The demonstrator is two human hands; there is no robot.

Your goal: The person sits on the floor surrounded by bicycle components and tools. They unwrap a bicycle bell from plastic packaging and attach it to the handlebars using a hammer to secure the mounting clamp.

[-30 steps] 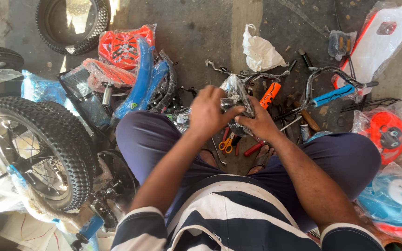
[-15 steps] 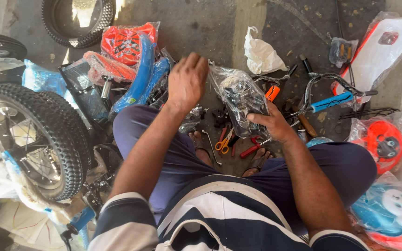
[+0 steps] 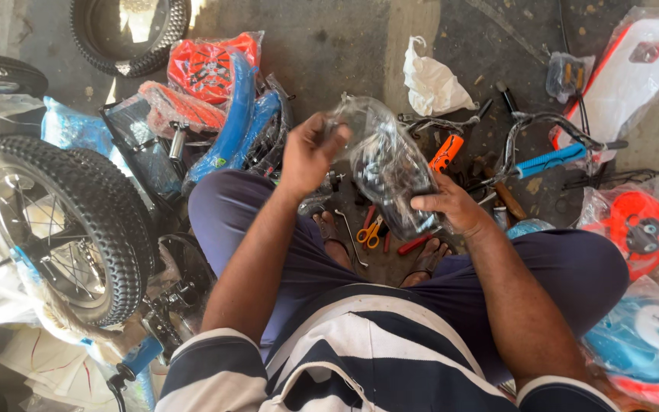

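1. Head view, centre: the left hand (image 3: 308,152) pinches the upper edge of a clear plastic bag (image 3: 387,164) of small dark hardware, fingers closed on the film.
2. The right hand (image 3: 451,207) grips the same bag at its lower end, at about 4 o'clock from the left hand, thumb pressed on the plastic; the bag is held stretched between both hands above the person's lap.
3. Below the bag, on the floor (image 3: 337,46) between the person's feet: orange-handled scissors (image 3: 371,231), with a red-handled tool (image 3: 415,243) just beside them at 3 o'clock.
4. At 9 o'clock of the frame: a small bicycle wheel (image 3: 62,229) with a knobby black tyre, resting against the person's left leg.
5. At 11 o'clock: blue mudguards (image 3: 234,122) with red parts wrapped in plastic (image 3: 209,67) behind them, and a loose tyre (image 3: 127,34) at the upper edge.
6. At 12 to 1 o'clock: a crumpled white bag (image 3: 432,80) lies on the floor.
7. At 2 o'clock: a handlebar with a blue grip (image 3: 549,159).
8. At 3 to 4 o'clock: a bagged orange disc (image 3: 634,229) and a bagged blue part (image 3: 650,343).
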